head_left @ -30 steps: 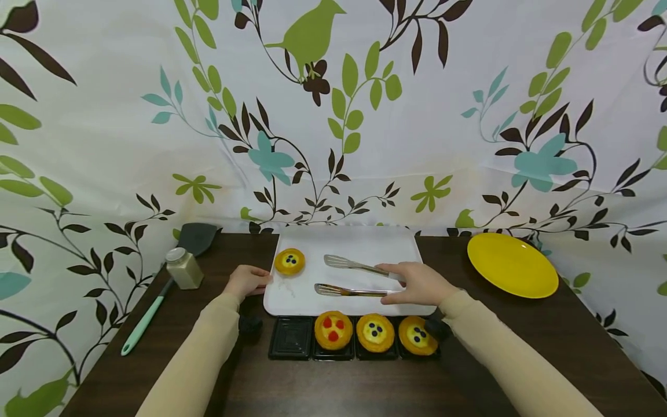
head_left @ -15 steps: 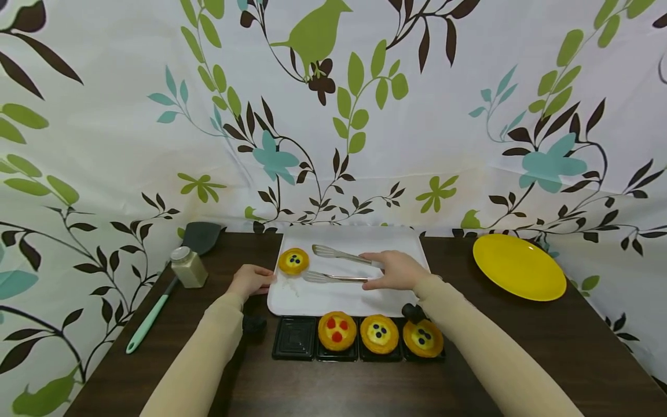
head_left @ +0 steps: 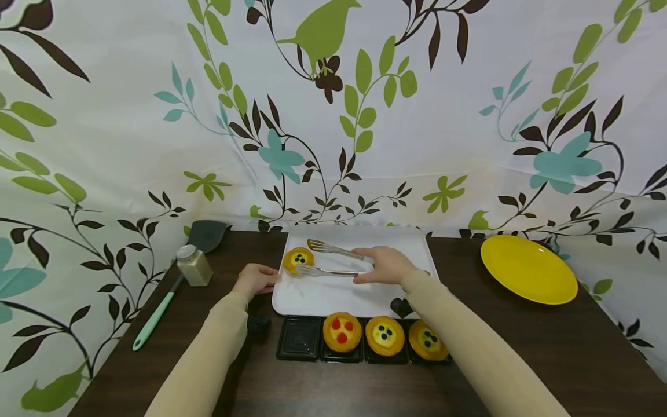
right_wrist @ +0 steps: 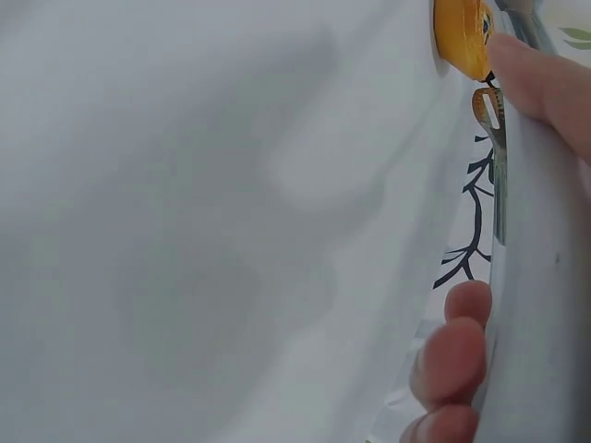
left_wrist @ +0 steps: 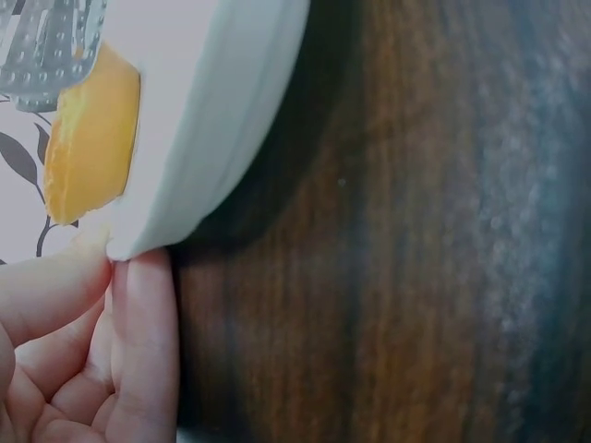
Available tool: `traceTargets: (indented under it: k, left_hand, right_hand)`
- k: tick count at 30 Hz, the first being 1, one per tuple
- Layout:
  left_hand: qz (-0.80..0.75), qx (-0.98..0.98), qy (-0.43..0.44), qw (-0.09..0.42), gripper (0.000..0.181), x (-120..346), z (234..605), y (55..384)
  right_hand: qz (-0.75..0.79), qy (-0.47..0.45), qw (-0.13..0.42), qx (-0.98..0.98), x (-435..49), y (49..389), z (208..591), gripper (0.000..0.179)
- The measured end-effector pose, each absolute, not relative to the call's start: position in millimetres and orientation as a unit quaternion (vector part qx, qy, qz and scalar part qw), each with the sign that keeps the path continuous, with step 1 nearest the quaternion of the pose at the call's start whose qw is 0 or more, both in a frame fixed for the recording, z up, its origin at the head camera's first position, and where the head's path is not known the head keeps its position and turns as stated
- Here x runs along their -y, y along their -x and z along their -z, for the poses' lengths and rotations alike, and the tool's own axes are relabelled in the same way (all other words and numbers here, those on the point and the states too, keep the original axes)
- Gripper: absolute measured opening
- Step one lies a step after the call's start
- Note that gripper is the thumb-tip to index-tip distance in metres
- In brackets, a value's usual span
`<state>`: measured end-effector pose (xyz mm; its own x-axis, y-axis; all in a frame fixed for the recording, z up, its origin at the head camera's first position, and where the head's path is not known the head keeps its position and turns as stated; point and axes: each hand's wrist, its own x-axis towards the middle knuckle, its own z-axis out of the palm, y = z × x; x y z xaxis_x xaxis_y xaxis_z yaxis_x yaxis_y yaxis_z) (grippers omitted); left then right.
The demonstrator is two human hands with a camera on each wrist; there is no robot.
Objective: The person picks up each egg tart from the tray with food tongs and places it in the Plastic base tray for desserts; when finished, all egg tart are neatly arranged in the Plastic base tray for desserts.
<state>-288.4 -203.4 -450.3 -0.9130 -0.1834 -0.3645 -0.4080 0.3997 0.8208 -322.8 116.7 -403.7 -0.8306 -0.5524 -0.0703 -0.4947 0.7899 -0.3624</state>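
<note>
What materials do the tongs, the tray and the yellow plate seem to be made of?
Tongs: likely steel, given their silvery shine. Tray: smooth white, probably plastic, judging by its thick rounded rim. Yellow plate: glossy, with a bright highlight; plastic or glazed ceramic, unclear which.

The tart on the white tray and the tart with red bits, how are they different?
The tray tart has dark blue bits on top; the red-topped tart has red ones. The tray tart sits on the white tray; the red-topped tart sits in a black square holder. Both are round, with golden crusts, yellow middles and three toppings.
</note>
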Motion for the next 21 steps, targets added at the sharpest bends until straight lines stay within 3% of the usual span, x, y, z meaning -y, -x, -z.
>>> traceTargets:
  k: [21]
  left_hand:
    - [-0.51,-0.834,0.185,0.104,0.029,204.5,453.5,291.5]
  right_hand:
    - [0.167,0.277,0.086,-0.942,-105.5,327.3,407.4,0.074]
